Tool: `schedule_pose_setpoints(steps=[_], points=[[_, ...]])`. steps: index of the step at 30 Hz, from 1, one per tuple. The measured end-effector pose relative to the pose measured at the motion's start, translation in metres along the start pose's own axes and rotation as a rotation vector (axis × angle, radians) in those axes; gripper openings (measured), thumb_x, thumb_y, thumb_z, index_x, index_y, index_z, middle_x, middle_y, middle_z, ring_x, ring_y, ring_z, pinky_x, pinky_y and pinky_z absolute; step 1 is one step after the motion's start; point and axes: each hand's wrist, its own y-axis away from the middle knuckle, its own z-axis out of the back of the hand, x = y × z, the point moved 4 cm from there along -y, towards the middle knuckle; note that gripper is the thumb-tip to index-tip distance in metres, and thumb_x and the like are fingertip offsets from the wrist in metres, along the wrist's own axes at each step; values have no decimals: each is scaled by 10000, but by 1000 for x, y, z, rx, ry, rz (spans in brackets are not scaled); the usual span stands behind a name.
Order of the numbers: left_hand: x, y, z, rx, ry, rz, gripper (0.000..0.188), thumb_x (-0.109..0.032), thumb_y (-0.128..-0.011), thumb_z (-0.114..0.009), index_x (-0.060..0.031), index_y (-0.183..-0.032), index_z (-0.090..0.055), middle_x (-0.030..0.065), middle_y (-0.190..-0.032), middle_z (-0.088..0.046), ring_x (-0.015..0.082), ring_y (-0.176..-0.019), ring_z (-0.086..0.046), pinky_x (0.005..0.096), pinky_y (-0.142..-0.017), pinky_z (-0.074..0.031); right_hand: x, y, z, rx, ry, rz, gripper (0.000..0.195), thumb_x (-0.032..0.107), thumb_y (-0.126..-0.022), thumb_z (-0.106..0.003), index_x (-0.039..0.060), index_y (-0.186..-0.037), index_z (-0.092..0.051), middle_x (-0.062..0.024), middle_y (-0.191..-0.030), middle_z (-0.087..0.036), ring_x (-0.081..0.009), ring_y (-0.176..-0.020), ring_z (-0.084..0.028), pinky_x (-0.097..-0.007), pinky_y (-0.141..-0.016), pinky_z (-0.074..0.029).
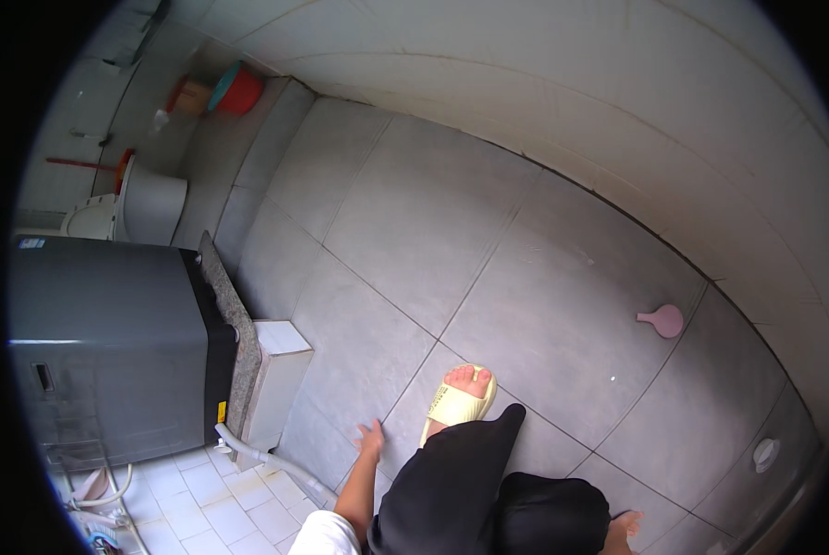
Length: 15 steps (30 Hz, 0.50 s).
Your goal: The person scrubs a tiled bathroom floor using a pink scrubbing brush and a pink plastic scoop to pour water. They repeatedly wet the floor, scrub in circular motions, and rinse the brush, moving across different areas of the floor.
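My left hand point(369, 438) is low over the grey tiled floor point(387, 277), fingers apart and holding nothing. It is left of a foot in a pale yellow slide slipper point(459, 402). My right hand point(628, 522) shows past a knee in black trousers point(553, 510) at the lower right, its fingers spread and nothing visible in them. Whether either hand touches the tiles is hard to tell. A pink paddle-shaped object point(662, 321) lies flat on the floor, up and to the right of the slipper, apart from both hands.
A dark grey washing machine point(116, 347) stands on a stone slab point(237, 333) at left. Its grey hose point(269, 458) runs toward my left arm. Behind are a white toilet point(154, 198) and a red basin point(244, 94). A round white object point(766, 455) is at right, near the wall point(664, 125).
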Motion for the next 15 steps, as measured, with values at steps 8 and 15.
schedule_pose_setpoints(steps=[8, 15], points=[[60, -33, -37, 317, -67, -317, 754, -69, -739, -453, -212, -1394, -107, 300, -1370, -174, 350, -1261, -288, 284, -997, -279, 163, 80, -23, 183, 216, 538, 576, 234, -784, -541, -61, -1240, -349, -189, -1296, -382, -318, -1144, -416, -383, -952, -348], [46, -17, -40, 389, -38, -263, 768, -47, -723, -386, -263, -1393, -81, 371, -1336, -97, 405, -1197, -358, 301, -967, -327, 271, 369, -81, 559, 615, 1483, 605, 341, -890, -400, 160, -1388, -109, -281, -1207, -451, -428, -1093, -457, -435, -938, -343]])
